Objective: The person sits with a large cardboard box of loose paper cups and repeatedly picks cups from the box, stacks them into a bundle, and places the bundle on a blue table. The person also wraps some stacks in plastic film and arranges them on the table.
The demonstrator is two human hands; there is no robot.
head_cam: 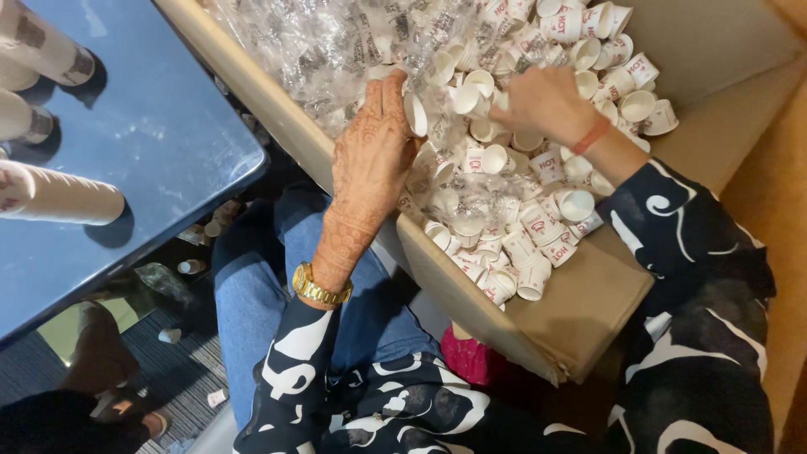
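Observation:
A large cardboard box (580, 311) rests against my lap, filled with several small white paper cups with red print (538, 227) and crumpled clear plastic wrap (336, 50). My left hand (370, 151), patterned with henna and wearing a gold watch, reaches into the box and holds a short stack of white cups (414, 113) at its fingertips. My right hand (546, 101), with an orange band at the wrist, is knuckles-up in the cup pile, fingers curled down among the cups; whether it grips one is hidden.
A blue table (143, 143) at the left carries long stacks of nested paper cups (59, 195) lying on their sides. A few loose cups lie on the floor (193, 267) below. I sit in blue jeans with black-and-white patterned sleeves.

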